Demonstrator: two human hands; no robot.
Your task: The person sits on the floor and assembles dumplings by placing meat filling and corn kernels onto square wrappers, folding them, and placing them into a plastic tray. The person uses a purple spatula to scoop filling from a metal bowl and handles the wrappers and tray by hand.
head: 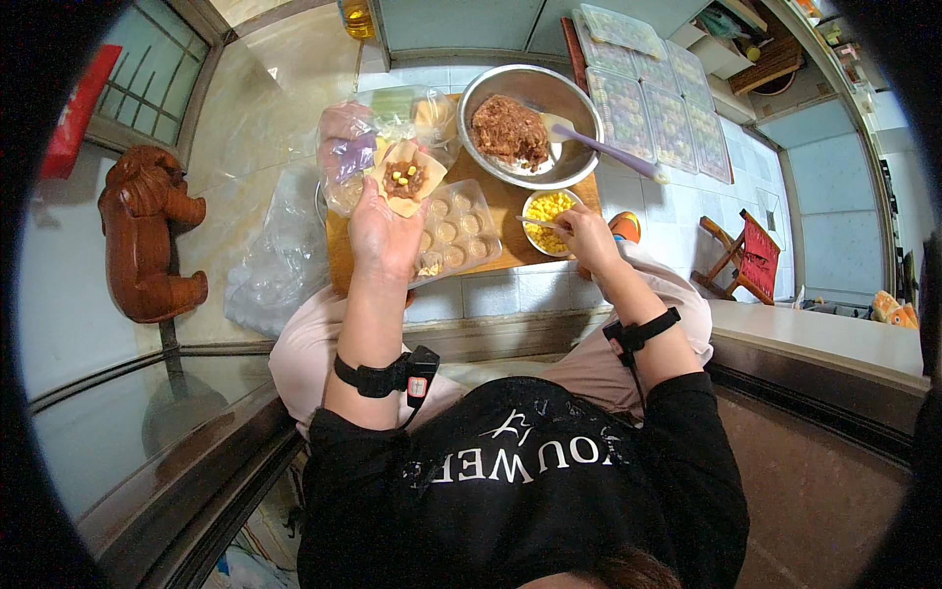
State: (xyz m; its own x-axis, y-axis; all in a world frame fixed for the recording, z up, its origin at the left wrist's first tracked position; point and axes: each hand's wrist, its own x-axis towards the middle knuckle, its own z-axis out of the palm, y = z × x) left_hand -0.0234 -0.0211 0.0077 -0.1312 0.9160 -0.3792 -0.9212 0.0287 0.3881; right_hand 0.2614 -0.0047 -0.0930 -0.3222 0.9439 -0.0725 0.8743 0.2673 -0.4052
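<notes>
My left hand [386, 228] is palm up under a flat, pale yellow dumpling wrapper [430, 171]. On the wrapper sits minced meat filling [397, 188] topped with several corn kernels. A thin, light-coloured utensil [531, 220] is pinched in my right hand [590, 239], over a small white bowl [527, 234] of corn kernels [548, 206]. Whether its tip is a spoon or a plain stick cannot be made out. Beside my left hand lies a clear plastic tray [482, 213] with round compartments; a folded dumpling [430, 266] occupies its near left corner.
Behind the corn, a steel bowl [471, 158] holds minced meat [508, 129] and a purple-handled spatula [611, 153]. Plastic bags with coloured wrappers [355, 151] lie left on the wooden board [526, 255]. Lidded boxes [647, 110] are stacked far right; a folding stool [754, 258] stands nearer.
</notes>
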